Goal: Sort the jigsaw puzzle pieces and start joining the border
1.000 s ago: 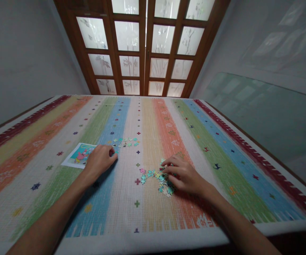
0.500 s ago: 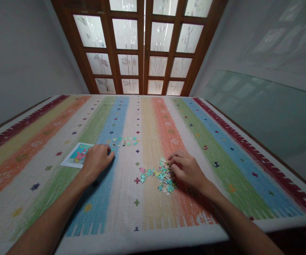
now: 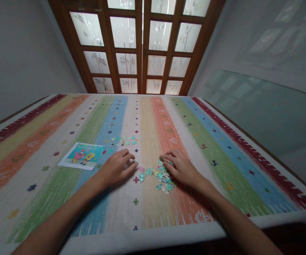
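Note:
Over the pale stripe, my left hand (image 3: 120, 164) reaches toward the left end of the jigsaw puzzle pieces, thumb and fingers slightly apart, with nothing visible between them. My right hand (image 3: 180, 166) rests at the upper right of a loose heap of puzzle pieces (image 3: 165, 182). Its fingers are bent over the heap, with pieces showing in the gap beside the thumb. The hand hides part of the heap. A pink piece (image 3: 141, 169) lies near my left fingertips. Farther back are small rows of separate puzzle pieces (image 3: 127, 143), mostly turquoise and pale.
Left of my left hand lies a printed cartoon picture (image 3: 85, 156) with pink and yellow figures. A striped cloth (image 3: 153, 212) covers the table. Beyond its far edge stands a wooden door with glass panes (image 3: 142, 53). A glass sheet (image 3: 261, 106) leans at the right wall.
My left hand has moved right, from beside the picture and piece rows to near the heap, uncovering the picture and a turquoise piece. My right hand has shifted slightly left over the heap.

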`<state>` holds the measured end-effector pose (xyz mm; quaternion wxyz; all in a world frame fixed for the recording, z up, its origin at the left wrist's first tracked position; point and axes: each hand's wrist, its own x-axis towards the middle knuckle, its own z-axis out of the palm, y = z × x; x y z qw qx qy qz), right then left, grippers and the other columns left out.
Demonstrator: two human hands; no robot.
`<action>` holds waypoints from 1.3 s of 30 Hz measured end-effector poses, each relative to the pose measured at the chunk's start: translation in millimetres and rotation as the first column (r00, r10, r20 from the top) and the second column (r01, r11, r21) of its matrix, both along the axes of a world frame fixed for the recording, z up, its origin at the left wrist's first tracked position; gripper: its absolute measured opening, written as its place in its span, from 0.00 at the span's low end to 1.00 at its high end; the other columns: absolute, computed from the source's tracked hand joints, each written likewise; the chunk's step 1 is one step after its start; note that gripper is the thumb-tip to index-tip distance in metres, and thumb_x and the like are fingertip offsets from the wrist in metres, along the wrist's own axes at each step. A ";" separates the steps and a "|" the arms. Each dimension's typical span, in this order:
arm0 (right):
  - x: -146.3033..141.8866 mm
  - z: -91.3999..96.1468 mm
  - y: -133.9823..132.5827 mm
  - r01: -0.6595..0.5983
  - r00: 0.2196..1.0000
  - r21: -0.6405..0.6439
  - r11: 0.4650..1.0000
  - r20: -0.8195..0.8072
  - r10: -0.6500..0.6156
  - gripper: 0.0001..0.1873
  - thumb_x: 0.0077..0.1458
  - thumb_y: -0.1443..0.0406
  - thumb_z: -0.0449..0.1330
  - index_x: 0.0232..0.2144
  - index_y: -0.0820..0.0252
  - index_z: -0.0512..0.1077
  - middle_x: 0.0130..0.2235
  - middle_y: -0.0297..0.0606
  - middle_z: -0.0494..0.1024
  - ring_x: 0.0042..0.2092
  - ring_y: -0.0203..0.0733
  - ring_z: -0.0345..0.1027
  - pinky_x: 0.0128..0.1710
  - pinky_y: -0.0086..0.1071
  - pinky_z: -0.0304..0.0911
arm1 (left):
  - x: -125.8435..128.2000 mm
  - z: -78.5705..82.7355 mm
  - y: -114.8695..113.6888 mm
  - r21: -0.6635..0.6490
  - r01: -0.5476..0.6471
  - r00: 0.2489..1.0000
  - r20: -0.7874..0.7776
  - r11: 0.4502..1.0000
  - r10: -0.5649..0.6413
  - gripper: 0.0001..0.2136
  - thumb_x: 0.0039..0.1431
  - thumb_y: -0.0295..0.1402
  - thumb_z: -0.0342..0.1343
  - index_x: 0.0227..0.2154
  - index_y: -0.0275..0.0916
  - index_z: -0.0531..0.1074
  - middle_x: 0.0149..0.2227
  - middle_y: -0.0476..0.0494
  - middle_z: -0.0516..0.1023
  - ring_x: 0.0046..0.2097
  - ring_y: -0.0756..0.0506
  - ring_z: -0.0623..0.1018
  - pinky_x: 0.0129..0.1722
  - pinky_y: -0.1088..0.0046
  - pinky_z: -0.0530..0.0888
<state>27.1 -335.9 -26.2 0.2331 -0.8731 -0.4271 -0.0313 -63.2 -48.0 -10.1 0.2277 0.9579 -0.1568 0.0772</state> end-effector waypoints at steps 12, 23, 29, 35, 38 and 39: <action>6.6 -2.5 -3.5 0.009 1.000 0.013 1.000 -0.009 -0.009 0.09 0.64 0.69 0.57 0.40 0.57 0.78 0.44 0.45 0.77 0.47 0.52 0.70 0.48 0.47 0.65 | -16.6 -6.1 -32.0 -0.057 0.200 0.976 -0.075 0.978 -0.204 0.06 0.69 0.34 0.53 0.38 0.40 0.73 0.37 0.43 0.74 0.38 0.44 0.74 0.39 0.65 0.71; 2.8 -1.6 5.0 -0.070 0.997 0.012 0.997 0.010 0.070 0.10 0.63 0.68 0.60 0.45 0.57 0.79 0.46 0.47 0.77 0.47 0.53 0.69 0.48 0.48 0.66 | -15.0 -5.8 -31.6 -0.104 0.220 0.973 -0.049 0.970 -0.226 0.07 0.70 0.32 0.51 0.38 0.41 0.74 0.36 0.44 0.75 0.36 0.45 0.74 0.37 0.66 0.71; 1.8 -5.3 4.0 -0.051 0.999 0.031 0.998 0.007 0.051 0.11 0.60 0.69 0.60 0.44 0.58 0.77 0.46 0.46 0.75 0.48 0.52 0.68 0.49 0.47 0.66 | -13.0 -6.7 -25.8 -0.118 0.200 0.975 -0.071 0.973 -0.209 0.06 0.69 0.35 0.54 0.38 0.41 0.74 0.35 0.45 0.75 0.35 0.46 0.73 0.36 0.67 0.70; 2.2 -6.2 1.9 -0.030 1.000 0.044 0.999 0.006 0.030 0.11 0.58 0.69 0.60 0.43 0.57 0.77 0.46 0.46 0.75 0.47 0.53 0.68 0.49 0.47 0.66 | -13.5 -5.5 -25.1 -0.088 0.198 0.976 -0.069 0.976 -0.204 0.06 0.65 0.37 0.58 0.38 0.41 0.73 0.35 0.45 0.74 0.35 0.45 0.73 0.36 0.66 0.70; 2.9 -5.5 0.7 -0.019 1.000 0.043 0.999 -0.008 0.020 0.09 0.56 0.70 0.59 0.40 0.57 0.75 0.44 0.45 0.75 0.46 0.52 0.69 0.48 0.47 0.66 | -15.0 -5.8 -28.8 -0.066 0.186 0.980 -0.052 0.980 -0.190 0.07 0.67 0.38 0.56 0.39 0.41 0.73 0.35 0.45 0.74 0.35 0.45 0.72 0.36 0.66 0.70; 3.2 -5.3 0.3 -0.015 1.000 0.045 0.999 -0.015 0.015 0.08 0.56 0.70 0.59 0.39 0.57 0.75 0.44 0.44 0.75 0.45 0.51 0.69 0.47 0.46 0.66 | -15.5 -6.2 -30.5 -0.059 0.181 0.982 -0.041 0.982 -0.184 0.07 0.68 0.38 0.55 0.39 0.41 0.73 0.35 0.44 0.74 0.36 0.44 0.72 0.37 0.66 0.70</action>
